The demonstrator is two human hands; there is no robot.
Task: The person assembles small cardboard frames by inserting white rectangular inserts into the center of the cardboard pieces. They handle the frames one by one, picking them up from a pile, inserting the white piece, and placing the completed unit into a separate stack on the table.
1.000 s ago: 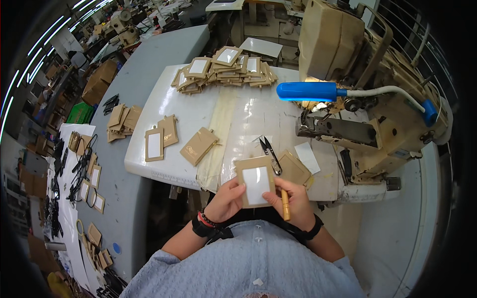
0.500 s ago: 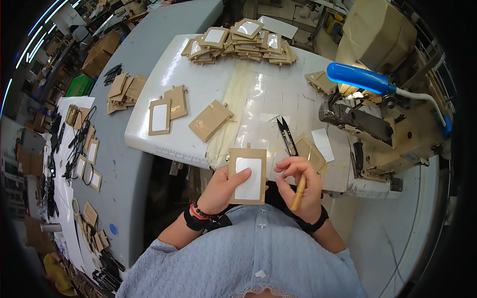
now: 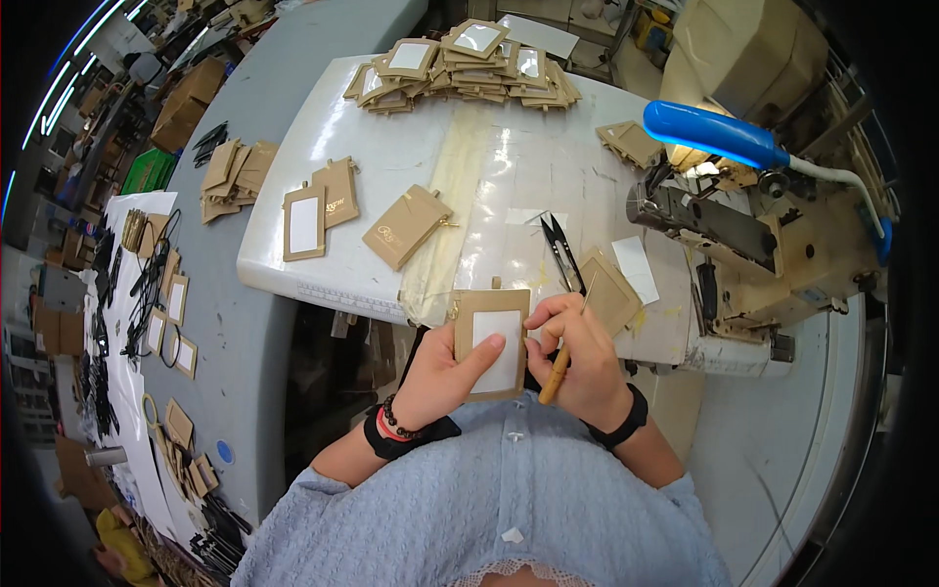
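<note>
My left hand (image 3: 435, 375) grips a tan card holder (image 3: 501, 331) with a white window, thumb flat across its front and fingers behind. A small tab stands up from its top edge. In my right hand (image 3: 592, 367) is an awl (image 3: 555, 379) with a wooden handle, its thin metal shaft pointing up past the knuckles. The thumb and forefinger of that hand meet the holder's right edge; whether they pinch a thread there is too small to tell. Black thread snips (image 3: 561, 252) lie beyond my right hand, beside another tan piece (image 3: 610, 293).
A sewing machine (image 3: 724, 230) with a blue-handled lamp (image 3: 714, 135) stands at the right. Several stacked card holders (image 3: 479, 73) are at the table's far side. Loose holders (image 3: 305, 225) lie at left, near another tan holder (image 3: 406, 230). A white card (image 3: 636, 269) lies near the snips.
My right hand has moved left with the awl, and its fingertips have come to the card holder's right edge. The holder is turned slightly in my left hand.
</note>
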